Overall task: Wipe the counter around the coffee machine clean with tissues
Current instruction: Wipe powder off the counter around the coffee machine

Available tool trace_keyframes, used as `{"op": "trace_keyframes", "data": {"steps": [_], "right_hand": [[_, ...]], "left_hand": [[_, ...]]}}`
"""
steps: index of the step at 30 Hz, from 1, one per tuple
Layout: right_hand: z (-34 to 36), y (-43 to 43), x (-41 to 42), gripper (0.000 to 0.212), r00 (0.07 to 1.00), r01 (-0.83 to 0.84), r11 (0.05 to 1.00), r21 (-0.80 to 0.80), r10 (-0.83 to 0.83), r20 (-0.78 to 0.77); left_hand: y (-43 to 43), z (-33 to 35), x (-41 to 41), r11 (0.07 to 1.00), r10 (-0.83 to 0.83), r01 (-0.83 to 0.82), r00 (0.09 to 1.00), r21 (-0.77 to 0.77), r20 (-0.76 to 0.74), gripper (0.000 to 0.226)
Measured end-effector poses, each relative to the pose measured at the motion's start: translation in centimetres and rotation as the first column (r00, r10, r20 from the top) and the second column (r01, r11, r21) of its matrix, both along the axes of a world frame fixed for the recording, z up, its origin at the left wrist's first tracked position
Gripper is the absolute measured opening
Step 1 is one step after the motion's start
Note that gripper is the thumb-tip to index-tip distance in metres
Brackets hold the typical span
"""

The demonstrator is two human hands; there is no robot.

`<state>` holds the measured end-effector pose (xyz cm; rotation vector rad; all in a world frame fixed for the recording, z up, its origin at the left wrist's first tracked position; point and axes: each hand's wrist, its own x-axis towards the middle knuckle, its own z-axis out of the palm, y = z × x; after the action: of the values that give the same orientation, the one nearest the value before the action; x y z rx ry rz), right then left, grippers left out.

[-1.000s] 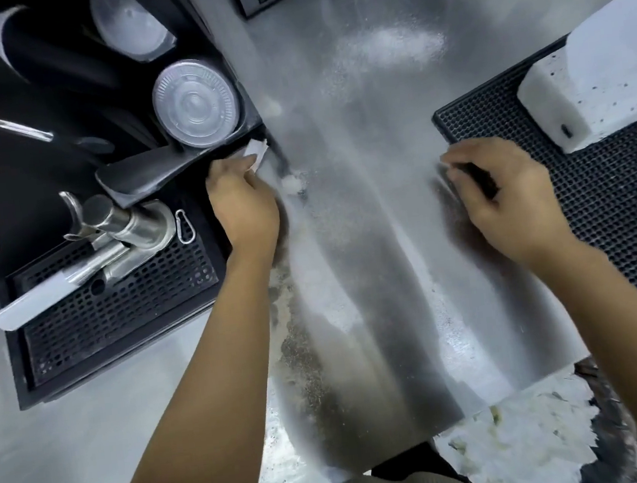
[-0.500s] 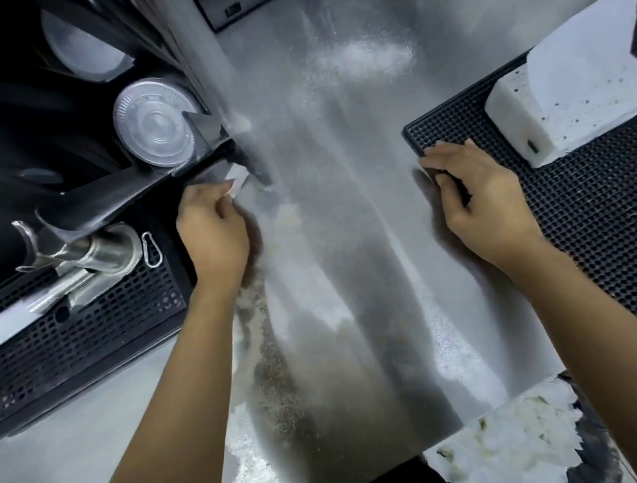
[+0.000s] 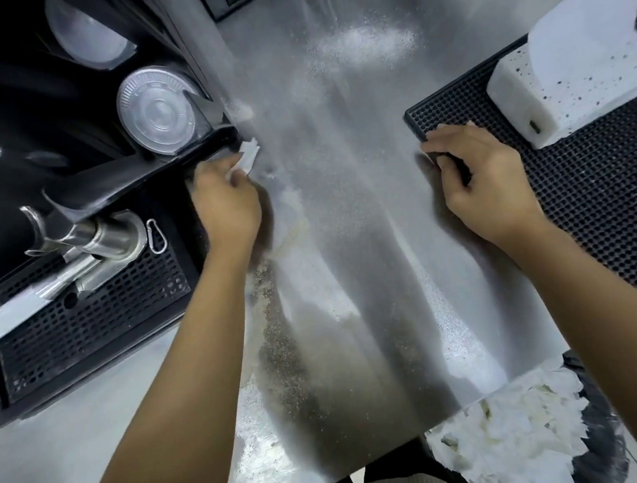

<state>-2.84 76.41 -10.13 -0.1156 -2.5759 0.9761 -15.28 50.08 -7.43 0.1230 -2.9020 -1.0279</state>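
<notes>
A crumpled white tissue (image 3: 249,157) lies on the brushed steel counter (image 3: 365,216) against the right corner of the black coffee machine (image 3: 36,114), pinched by curled fingers of the left hand (image 3: 226,208). Right of the machine, the right hand (image 3: 481,183) curls its fingers over the edge of a black studded rubber mat (image 3: 603,209).

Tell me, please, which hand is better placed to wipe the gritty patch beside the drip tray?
Left. The left hand holds the tissue at the corner of the coffee machine, next to the speckled grit on the steel counter. The right hand grips the edge of the black mat, across the counter.
</notes>
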Motion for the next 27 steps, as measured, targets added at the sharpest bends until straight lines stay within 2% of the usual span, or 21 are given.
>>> {"op": "trace_keyframes", "data": {"steps": [5, 8, 10, 13, 14, 17, 20, 23, 27], "right_hand": [[0.1, -0.1, -0.1, 0.028, 1.000, 0.011, 1.000, -0.010, -0.011, -0.009], [0.1, -0.1, 0.0, 0.028, 1.000, 0.014, 1.000, 0.003, -0.014, -0.010], [0.2, 0.0, 0.0, 0.028, 1.000, 0.018, 1.000, 0.011, -0.018, 0.000], [0.4, -0.1, 0.0, 0.029, 1.000, -0.001, 1.000, 0.012, 0.001, 0.016], [0.5, -0.1, 0.0, 0.029, 1.000, 0.002, 1.000, 0.009, -0.002, 0.016], [0.7, -0.2, 0.0, 0.028, 1.000, 0.003, 1.000, 0.010, -0.003, 0.017], [0.8, -0.2, 0.1, 0.029, 1.000, 0.009, 1.000, 0.024, -0.010, 0.030], [1.0, -0.4, 0.2, 0.029, 0.999, 0.008, 1.000, 0.022, -0.008, 0.034], [1.4, -0.6, 0.5, 0.029, 0.998, 0.024, 1.000, 0.001, -0.024, 0.060]], "left_hand": [[0.9, -0.3, 5.0, 0.968, -0.251, 0.252, 0.964, -0.002, -0.083, 0.026], [-0.1, 0.6, 9.2, 0.928, -0.368, 0.366, 0.930, 0.065, 0.017, 0.024], [-0.6, 1.6, 8.8, 0.923, -0.374, 0.360, 0.922, 0.138, 0.096, 0.023], [-0.6, 2.6, 4.4, 0.964, -0.234, 0.225, 0.971, 0.144, 0.047, 0.017], [-0.4, 2.6, 3.0, 0.968, -0.225, 0.220, 0.974, 0.123, 0.031, 0.017], [0.1, 1.4, 1.8, 0.941, -0.334, 0.335, 0.942, -0.044, 0.025, 0.024], [-0.3, 0.5, 4.7, 0.913, -0.403, 0.400, 0.915, -0.085, -0.024, 0.025], [-1.7, 0.5, 9.9, 0.900, -0.435, 0.436, 0.897, 0.000, -0.078, 0.029], [-4.4, 1.3, 14.0, 0.873, -0.477, 0.477, 0.879, 0.102, -0.025, 0.025]]}}
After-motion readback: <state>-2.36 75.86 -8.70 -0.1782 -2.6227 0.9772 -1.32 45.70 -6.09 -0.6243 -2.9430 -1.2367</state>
